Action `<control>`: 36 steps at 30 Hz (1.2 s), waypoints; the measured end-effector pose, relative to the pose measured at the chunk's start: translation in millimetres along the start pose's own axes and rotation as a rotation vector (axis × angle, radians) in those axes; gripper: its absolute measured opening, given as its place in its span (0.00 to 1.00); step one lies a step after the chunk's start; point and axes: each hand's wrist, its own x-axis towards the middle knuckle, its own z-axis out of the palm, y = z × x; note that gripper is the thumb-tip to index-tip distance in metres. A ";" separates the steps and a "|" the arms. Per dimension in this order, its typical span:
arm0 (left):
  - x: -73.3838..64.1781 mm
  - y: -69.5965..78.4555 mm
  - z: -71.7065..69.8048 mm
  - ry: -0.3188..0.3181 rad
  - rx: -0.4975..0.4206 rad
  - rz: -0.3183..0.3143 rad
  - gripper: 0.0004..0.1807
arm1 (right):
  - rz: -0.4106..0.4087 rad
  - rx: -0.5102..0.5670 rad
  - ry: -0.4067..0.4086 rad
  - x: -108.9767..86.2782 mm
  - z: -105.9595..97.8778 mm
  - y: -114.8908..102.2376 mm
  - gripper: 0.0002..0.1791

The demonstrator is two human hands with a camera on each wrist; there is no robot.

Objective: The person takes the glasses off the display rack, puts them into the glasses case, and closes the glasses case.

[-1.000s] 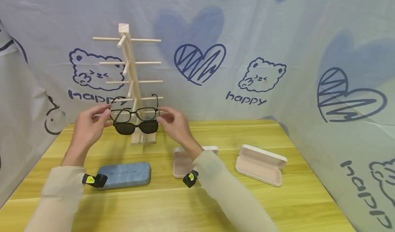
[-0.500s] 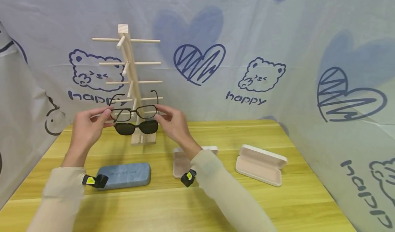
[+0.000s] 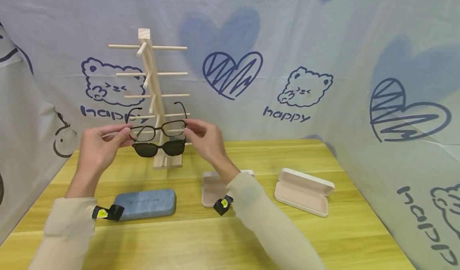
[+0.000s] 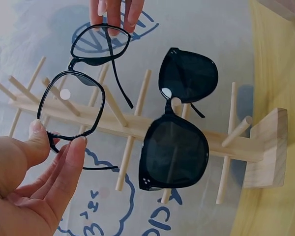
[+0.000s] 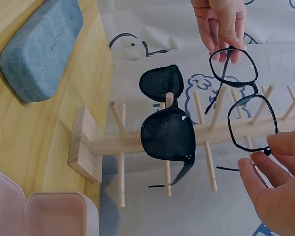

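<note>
Head view: pinching the clear glasses [image 3: 159, 128] by one side with the left hand [image 3: 98, 146], by the other with the right hand [image 3: 206, 140], in front of the wooden rack [image 3: 153, 72], just above the dark sunglasses [image 3: 167, 147]. Left wrist view: closed around the near frame corner with thumb and fingertips. Right wrist view: gripping the opposite corner between bent fingers, well apart from the blue case [image 5: 44, 51] on the worktop [image 5: 29, 142].

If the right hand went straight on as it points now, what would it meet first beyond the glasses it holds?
Past the clear glasses it pinches, the right hand would probably meet the wooden stand first, perhaps one of its pegs, though depth is hard to judge.
</note>
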 end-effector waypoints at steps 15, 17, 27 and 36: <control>-25.3 13.9 7.9 -0.048 0.016 0.037 0.19 | -0.023 0.012 -0.006 -11.7 -23.4 1.6 0.19; -28.2 15.6 9.9 -0.064 0.015 0.042 0.18 | -0.016 0.018 -0.012 -14.1 -28.3 2.6 0.20; -38.9 24.1 18.7 -0.156 0.071 0.046 0.18 | 0.085 0.057 -0.021 -25.8 -49.3 0.6 0.26; -43.9 24.9 31.1 -0.219 0.009 0.081 0.17 | 0.151 -0.010 -0.027 -41.0 -65.6 -0.2 0.29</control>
